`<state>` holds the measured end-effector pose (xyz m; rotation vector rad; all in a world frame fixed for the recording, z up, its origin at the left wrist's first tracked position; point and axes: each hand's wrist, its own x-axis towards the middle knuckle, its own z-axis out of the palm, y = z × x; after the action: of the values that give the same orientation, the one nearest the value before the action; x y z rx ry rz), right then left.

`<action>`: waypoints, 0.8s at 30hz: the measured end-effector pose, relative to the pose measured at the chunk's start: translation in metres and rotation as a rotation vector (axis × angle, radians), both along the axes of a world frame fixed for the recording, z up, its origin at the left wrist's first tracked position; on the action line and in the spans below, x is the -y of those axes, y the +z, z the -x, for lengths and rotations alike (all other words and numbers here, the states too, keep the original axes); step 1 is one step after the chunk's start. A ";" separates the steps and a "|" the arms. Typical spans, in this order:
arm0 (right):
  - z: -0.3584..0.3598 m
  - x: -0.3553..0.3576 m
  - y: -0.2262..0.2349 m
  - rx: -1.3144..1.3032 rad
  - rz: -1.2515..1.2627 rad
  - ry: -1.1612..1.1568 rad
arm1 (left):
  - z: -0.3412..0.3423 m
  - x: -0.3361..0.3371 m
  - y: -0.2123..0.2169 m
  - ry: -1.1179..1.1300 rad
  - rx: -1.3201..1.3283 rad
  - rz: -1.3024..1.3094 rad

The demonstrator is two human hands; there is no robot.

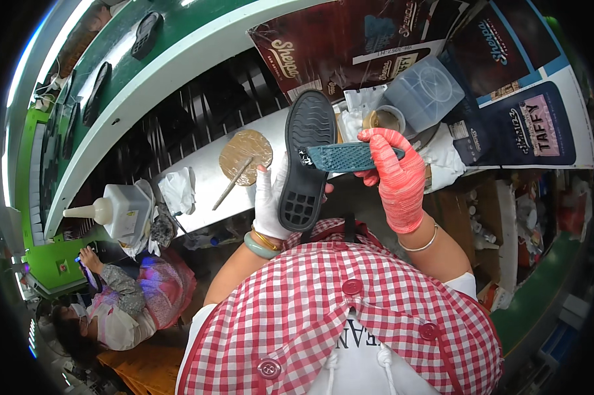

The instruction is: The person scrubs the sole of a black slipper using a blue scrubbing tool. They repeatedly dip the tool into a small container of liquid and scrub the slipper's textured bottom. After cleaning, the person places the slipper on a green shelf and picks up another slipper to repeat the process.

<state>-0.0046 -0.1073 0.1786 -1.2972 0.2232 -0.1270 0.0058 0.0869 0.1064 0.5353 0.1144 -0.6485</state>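
Note:
My left hand [269, 204], in a white glove, is closed on a black shoe sole [308, 135], held upright with its ridged and gridded tread facing me. In a red glove, my right hand [400, 181] grips a flat teal tool with a dimpled surface [350, 157]; its exact kind cannot be made out. The tool's left end lies across the middle of the sole, by a small shiny dark patch with white specks. Behind my right hand stands a small round cup [388, 118] with brownish contents.
A brown plastic-wrapped disc [245, 157] with a stick [232, 183] lies on the white ledge [205, 161]. Left of it stands a nozzle bottle [124, 212]. A clear plastic container [423, 93] is at right. More soles [98, 92] lie on the green belt; a co-worker [132, 289] sits lower left.

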 end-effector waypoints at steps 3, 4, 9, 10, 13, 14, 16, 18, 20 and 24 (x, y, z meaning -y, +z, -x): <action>0.003 0.002 0.003 -0.006 0.014 0.018 | 0.005 0.008 0.009 -0.002 0.025 0.031; 0.005 0.003 0.006 -0.014 0.026 0.017 | 0.007 0.009 0.011 -0.010 0.038 0.037; 0.015 0.010 0.014 -0.018 0.055 0.027 | 0.015 0.022 0.024 -0.019 0.131 0.009; 0.018 0.012 0.016 -0.024 0.067 0.031 | 0.015 0.024 0.025 -0.019 0.138 0.038; 0.028 0.013 0.016 0.006 0.100 0.027 | 0.013 0.029 0.021 -0.022 0.189 0.012; 0.031 0.013 0.015 0.023 0.113 0.025 | 0.014 0.033 0.023 0.026 0.148 -0.013; 0.035 0.015 0.014 0.029 0.117 0.031 | 0.014 0.042 0.029 0.122 0.064 -0.062; 0.040 0.015 0.016 0.035 0.128 0.036 | 0.012 0.048 0.029 0.151 0.047 -0.035; 0.044 0.016 0.017 0.045 0.143 0.044 | 0.012 0.054 0.033 0.193 -0.018 0.009; 0.052 0.019 0.020 0.028 0.158 0.063 | 0.009 0.057 0.028 0.090 0.077 0.080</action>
<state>-0.0566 -0.1261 0.1988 -1.4571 0.1505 -0.1109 -0.0029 0.0298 0.1341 0.4744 0.0399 -0.5423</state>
